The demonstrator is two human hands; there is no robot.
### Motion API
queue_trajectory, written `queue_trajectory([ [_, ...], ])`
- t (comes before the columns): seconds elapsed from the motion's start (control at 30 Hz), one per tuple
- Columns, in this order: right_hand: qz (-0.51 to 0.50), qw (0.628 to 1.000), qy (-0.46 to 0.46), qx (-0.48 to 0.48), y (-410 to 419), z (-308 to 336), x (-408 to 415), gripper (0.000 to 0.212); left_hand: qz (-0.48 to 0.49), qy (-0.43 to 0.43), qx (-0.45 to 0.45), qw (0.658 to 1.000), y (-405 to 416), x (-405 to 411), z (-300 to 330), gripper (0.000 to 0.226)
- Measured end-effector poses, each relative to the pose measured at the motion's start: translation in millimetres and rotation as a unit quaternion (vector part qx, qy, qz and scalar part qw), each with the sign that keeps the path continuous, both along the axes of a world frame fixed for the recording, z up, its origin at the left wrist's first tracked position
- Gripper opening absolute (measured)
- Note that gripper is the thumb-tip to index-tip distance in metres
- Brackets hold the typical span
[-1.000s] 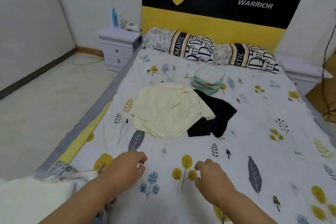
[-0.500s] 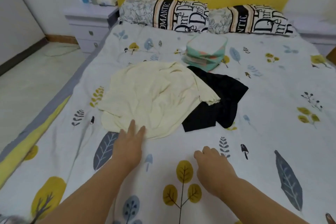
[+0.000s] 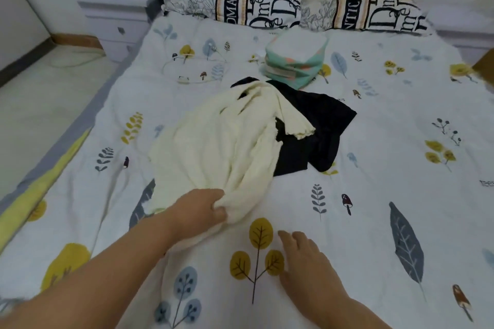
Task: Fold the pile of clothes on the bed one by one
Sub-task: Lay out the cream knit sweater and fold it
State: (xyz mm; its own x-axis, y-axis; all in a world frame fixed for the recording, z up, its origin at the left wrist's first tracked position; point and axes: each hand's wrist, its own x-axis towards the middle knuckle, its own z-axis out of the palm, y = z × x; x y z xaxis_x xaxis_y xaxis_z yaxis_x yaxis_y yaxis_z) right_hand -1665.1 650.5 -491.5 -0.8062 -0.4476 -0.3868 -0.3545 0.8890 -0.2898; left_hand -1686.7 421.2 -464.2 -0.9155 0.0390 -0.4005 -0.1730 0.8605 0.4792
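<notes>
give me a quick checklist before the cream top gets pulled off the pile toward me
1. Left hand grips the cream top at its near edge: ok.
2. Right hand free, holding nothing: ok.
3. Top clear of the black garment: not ok, its far part lies on it.
4. Bare bedsheet near you to spread it: ok.
5. Folded stack apart from the top: ok.
6. Top right side out: cannot tell.

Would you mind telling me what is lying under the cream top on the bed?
A black garment lies under the cream top, showing at its right and far edges. How far it runs beneath is hidden. The left hand grips the top's near edge.
</notes>
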Motion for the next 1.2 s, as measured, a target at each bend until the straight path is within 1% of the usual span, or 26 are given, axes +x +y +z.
queue_trajectory([
  [0.03,-0.009,1.000,-0.002,-0.025,-4,12,3,0.066,-0.006,-0.008,0.038,0.999,6,10,14,0.020],
  [0.1,-0.029,0.993,-0.043,-0.106,-14,40,10,0.089,0.004,0.001,0.134,0.991,15,29,48,0.010],
  [0.17,-0.053,0.968,-0.108,-0.221,-27,73,19,0.109,0.062,0.013,0.253,0.965,25,43,92,0.010],
  [0.2,-0.059,0.949,-0.129,-0.280,-34,90,25,0.111,0.093,0.022,0.316,0.944,29,49,115,0.010],
  [0.23,-0.068,0.929,-0.138,-0.337,-41,105,30,0.107,0.116,0.031,0.372,0.920,33,53,137,0.012],
  [0.3,-0.108,0.887,-0.120,-0.432,-49,140,38,0.089,0.140,0.048,0.473,0.868,40,62,180,0.024],
  [0.37,-0.144,0.864,-0.068,-0.477,-49,180,38,0.069,0.165,0.068,0.554,0.813,45,72,219,0.029],
  [0.4,-0.145,0.862,-0.042,-0.485,-47,202,37,0.062,0.180,0.087,0.570,0.797,47,77,235,0.028],
  [0.43,-0.140,0.861,-0.022,-0.488,-43,223,37,0.056,0.196,0.108,0.566,0.793,50,83,251,0.025],
  [0.47,-0.139,0.861,-0.010,-0.489,-38,245,38,0.052,0.210,0.137,0.537,0.805,52,88,262,0.023],
  [0.53,-0.171,0.853,-0.013,-0.494,-28,285,41,0.040,0.227,0.178,0.426,0.857,54,101,281,0.025],
  [0.57,-0.195,0.843,-0.021,-0.501,-22,304,43,0.036,0.219,0.171,0.383,0.881,54,108,291,0.032],
  [0.6,-0.215,0.830,-0.033,-0.513,-17,322,46,0.034,0.191,0.144,0.364,0.900,54,117,299,0.042],
  [0.63,-0.232,0.817,-0.045,-0.526,-11,340,49,0.031,0.150,0.103,0.378,0.908,53,126,306,0.049],
  [0.67,-0.243,0.804,-0.056,-0.539,-5,357,53,0.026,0.095,0.056,0.399,0.910,54,137,313,0.049],
  [0.7,-0.252,0.792,-0.067,-0.552,0,373,59,0.021,0.043,0.021,0.416,0.908,56,147,320,0.042],
  [0.73,-0.257,0.779,-0.080,-0.566,5,389,65,0.020,0.013,0.016,0.421,0.907,59,155,326,0.035],
  [0.77,-0.260,0.768,-0.093,-0.578,9,401,71,0.022,0.013,0.038,0.418,0.908,62,162,332,0.031],
  [0.8,-0.263,0.760,-0.105,-0.585,14,412,77,0.024,0.045,0.090,0.397,0.912,64,166,339,0.021],
  [0.83,-0.266,0.758,-0.110,-0.585,19,422,83,0.025,0.091,0.140,0.387,0.907,65,168,350,0.010],
  [0.9,-0.274,0.766,-0.110,-0.572,30,438,96,0.027,0.165,0.211,0.395,0.879,63,172,376,0.023],
  [0.97,-0.279,0.772,-0.110,-0.561,41,449,109,0.025,0.194,0.248,0.442,0.840,61,174,413,0.033],
  [1.03,-0.272,0.789,-0.118,-0.538,51,455,123,0.017,0.191,0.251,0.496,0.809,64,178,448,0.041],
  [1.07,-0.267,0.807,-0.120,-0.513,55,458,131,0.010,0.189,0.243,0.512,0.802,67,181,464,0.043],
  [1.13,-0.272,0.843,-0.128,-0.445,63,464,146,0.015,0.180,0.228,0.514,0.807,74,185,491,0.038],
  [1.2,-0.297,0.860,-0.124,-0.396,70,471,155,0.018,0.170,0.223,0.494,0.823,80,191,512,0.031],
])
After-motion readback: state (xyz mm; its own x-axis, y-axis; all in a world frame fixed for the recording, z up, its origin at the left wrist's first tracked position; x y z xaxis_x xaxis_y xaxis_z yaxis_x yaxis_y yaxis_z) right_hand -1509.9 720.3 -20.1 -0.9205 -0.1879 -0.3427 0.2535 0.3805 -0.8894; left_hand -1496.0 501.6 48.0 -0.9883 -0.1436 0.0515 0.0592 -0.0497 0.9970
